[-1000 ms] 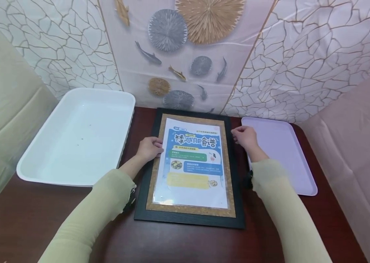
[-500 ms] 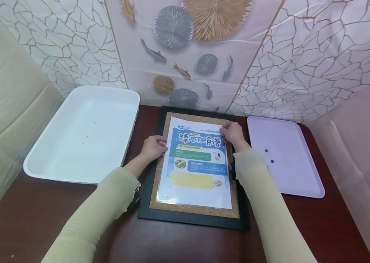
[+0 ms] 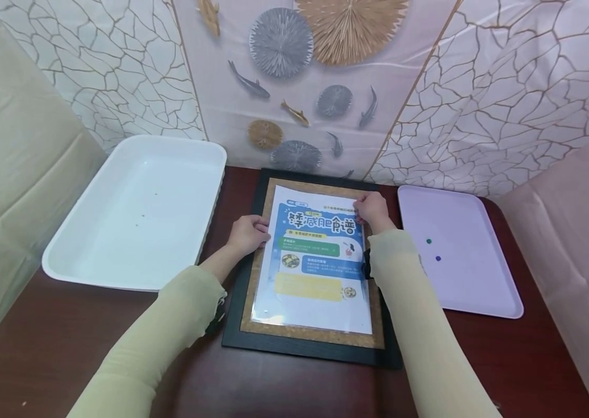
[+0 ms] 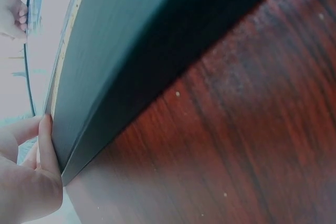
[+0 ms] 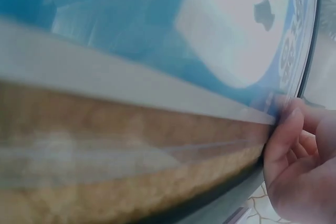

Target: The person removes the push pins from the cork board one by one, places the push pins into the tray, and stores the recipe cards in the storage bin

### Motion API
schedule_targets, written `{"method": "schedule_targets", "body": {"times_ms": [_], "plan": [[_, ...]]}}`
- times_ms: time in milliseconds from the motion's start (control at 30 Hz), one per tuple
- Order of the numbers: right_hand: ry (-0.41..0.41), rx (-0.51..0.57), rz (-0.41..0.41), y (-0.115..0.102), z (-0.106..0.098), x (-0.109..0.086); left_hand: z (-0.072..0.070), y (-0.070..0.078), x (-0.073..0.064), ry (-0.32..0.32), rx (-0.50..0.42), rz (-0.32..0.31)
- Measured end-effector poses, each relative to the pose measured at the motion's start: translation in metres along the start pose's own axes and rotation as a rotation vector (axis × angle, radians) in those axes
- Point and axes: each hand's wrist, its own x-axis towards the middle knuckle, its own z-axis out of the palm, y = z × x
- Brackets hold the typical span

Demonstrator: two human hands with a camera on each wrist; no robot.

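Note:
A laminated poster [image 3: 315, 310], blue and white with printed characters, lies over a cork board [image 3: 320, 335] in a black frame [image 3: 310, 352]. At the poster's left edge, my left hand [image 3: 246, 235] pinches the plastic between thumb and fingers; the left wrist view shows the fingertips [image 4: 46, 129] there beside the frame. My right hand [image 3: 373, 210] is at the upper right edge, thumb and fingertips together on the sheet. In the right wrist view, my right hand [image 5: 299, 156] has its fingers curled at the edge; anything small between the fingertips is hidden.
To the left stands a large white tray [image 3: 213, 174]. A flat lilac tray [image 3: 477, 273] lies to the right, bearing a green dot-like piece [image 3: 428, 241] and a dark blue one [image 3: 438, 258]. Patterned cloth [image 3: 305, 128] borders the dark red table [image 3: 268, 383] at the back.
My right hand has moved left from beside the lilac tray onto the poster's upper right edge, uncovering the two small pieces. My left hand stays at the left edge. The head view has shifted slightly.

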Motion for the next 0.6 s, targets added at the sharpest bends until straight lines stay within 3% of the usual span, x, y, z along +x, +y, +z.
{"method": "schedule_targets", "body": {"times_ms": [233,467,600], "plan": [[-0.044,0.007,-0.011,0.001,-0.007,-0.001,0.0,0.003,-0.002,0.001,0.008,0.002],[-0.152,-0.058,-0.105,-0.001,-0.008,-0.009,-0.001,0.004,-0.003,0.01,0.015,-0.006],[-0.186,-0.089,-0.118,0.001,-0.007,-0.015,0.0,0.003,-0.002,0.006,0.013,0.003]]}}
